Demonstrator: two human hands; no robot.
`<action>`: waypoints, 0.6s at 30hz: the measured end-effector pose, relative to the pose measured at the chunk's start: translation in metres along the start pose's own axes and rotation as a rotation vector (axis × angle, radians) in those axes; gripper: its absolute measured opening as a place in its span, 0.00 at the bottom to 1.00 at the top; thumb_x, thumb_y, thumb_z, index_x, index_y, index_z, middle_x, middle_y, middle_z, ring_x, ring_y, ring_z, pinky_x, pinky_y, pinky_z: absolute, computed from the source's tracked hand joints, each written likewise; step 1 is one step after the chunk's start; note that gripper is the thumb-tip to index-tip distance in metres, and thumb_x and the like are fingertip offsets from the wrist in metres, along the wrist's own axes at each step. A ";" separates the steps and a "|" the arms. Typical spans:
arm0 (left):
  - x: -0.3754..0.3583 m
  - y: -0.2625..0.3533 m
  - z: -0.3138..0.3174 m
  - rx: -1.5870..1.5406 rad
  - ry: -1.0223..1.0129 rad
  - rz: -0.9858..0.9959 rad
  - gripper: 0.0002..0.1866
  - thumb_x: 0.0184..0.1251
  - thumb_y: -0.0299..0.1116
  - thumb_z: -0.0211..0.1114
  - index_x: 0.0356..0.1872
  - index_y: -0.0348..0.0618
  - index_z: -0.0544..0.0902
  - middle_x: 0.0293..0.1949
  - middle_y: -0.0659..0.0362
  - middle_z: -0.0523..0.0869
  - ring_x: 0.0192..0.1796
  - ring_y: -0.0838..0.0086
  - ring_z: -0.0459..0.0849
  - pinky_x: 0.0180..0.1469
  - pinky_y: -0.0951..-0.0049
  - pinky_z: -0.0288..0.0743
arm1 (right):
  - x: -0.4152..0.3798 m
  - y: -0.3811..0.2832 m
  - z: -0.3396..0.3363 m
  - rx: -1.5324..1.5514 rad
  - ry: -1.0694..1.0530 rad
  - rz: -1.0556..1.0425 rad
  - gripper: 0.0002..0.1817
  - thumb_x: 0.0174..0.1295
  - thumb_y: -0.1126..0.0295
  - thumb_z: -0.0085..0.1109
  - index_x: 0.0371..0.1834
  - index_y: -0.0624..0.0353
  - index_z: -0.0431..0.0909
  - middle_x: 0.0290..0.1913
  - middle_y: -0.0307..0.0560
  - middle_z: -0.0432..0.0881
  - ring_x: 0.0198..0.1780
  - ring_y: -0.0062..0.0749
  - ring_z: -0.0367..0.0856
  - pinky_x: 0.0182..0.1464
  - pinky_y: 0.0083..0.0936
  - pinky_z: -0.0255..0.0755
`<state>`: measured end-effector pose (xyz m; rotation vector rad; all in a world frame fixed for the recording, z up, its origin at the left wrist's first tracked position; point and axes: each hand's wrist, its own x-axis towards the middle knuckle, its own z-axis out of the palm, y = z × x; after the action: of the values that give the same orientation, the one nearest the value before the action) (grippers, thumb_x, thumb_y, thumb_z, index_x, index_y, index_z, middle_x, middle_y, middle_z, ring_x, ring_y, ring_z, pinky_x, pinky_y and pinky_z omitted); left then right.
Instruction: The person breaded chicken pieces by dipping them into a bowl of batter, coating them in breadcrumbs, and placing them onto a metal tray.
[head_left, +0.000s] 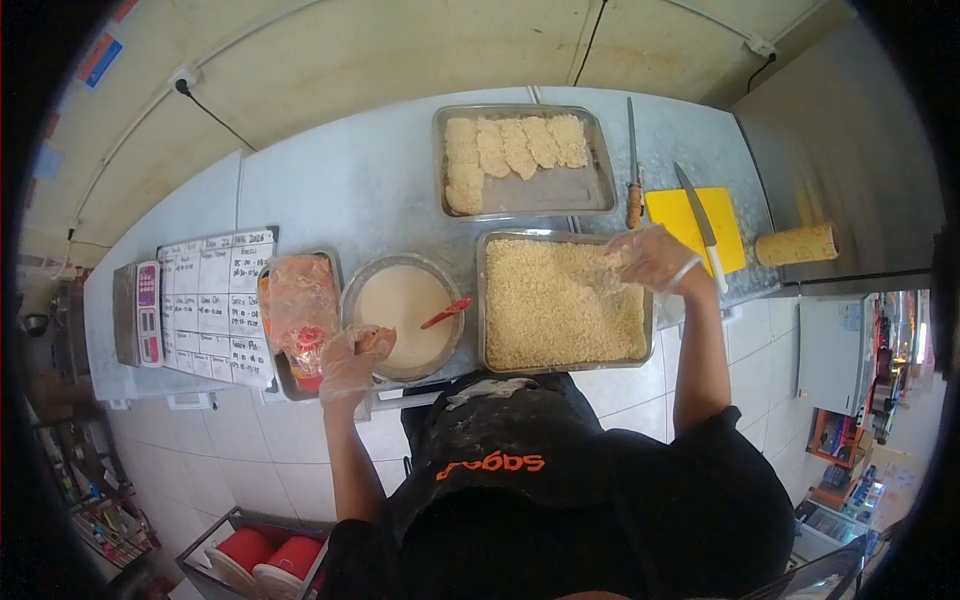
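My left hand [350, 362], in a clear plastic glove, is closed around a piece of raw meat [378, 343] at the rim of a bowl of pale batter [390, 300]. A red-handled utensil [446, 313] leans in that bowl. Left of it, a metal tray [290, 385] holds more raw meat under a clear plastic bag [303, 300]. Over the right edge of a deep tray of breadcrumbs [560, 310] is my gloved right hand [650, 258]. Its fingers are drawn together, with pale crumbs about the tips; what they hold is not clear.
Behind the crumbs, a metal tray [530, 207] carries several breaded pieces [515, 150]. At right lie a long knife or sharpening rod [633, 180], a yellow cutting board [668, 212] with a knife [700, 210], and a patterned cylinder [797, 244]. A written chart [222, 300] and scale [138, 315] stand left.
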<state>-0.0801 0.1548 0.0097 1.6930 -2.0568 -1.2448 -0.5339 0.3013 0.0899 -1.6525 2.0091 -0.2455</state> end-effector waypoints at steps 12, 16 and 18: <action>0.007 -0.028 0.019 -0.068 0.130 0.054 0.20 0.59 0.45 0.77 0.40 0.38 0.89 0.30 0.53 0.89 0.31 0.71 0.86 0.37 0.69 0.78 | 0.148 -0.029 -0.040 -0.169 -0.100 -0.300 0.20 0.55 0.67 0.69 0.53 0.47 0.83 0.50 0.51 0.83 0.56 0.49 0.77 0.64 0.40 0.67; 0.003 0.004 0.008 0.072 0.044 -0.131 0.21 0.59 0.47 0.77 0.40 0.38 0.89 0.28 0.52 0.89 0.30 0.67 0.86 0.37 0.67 0.78 | 0.214 -0.026 -0.006 -0.189 -0.286 -0.323 0.24 0.54 0.68 0.70 0.57 0.50 0.82 0.52 0.56 0.83 0.57 0.51 0.78 0.63 0.40 0.71; 0.001 -0.005 0.013 0.062 0.077 -0.093 0.22 0.58 0.49 0.77 0.40 0.38 0.89 0.27 0.51 0.88 0.29 0.66 0.86 0.36 0.66 0.78 | 0.248 -0.021 0.007 -0.173 -0.408 -0.258 0.26 0.54 0.66 0.70 0.59 0.52 0.82 0.53 0.58 0.83 0.56 0.52 0.80 0.62 0.40 0.72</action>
<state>-0.0849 0.1599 -0.0026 1.8539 -2.0135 -1.1343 -0.5417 0.0605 0.0250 -1.8903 1.5503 0.1707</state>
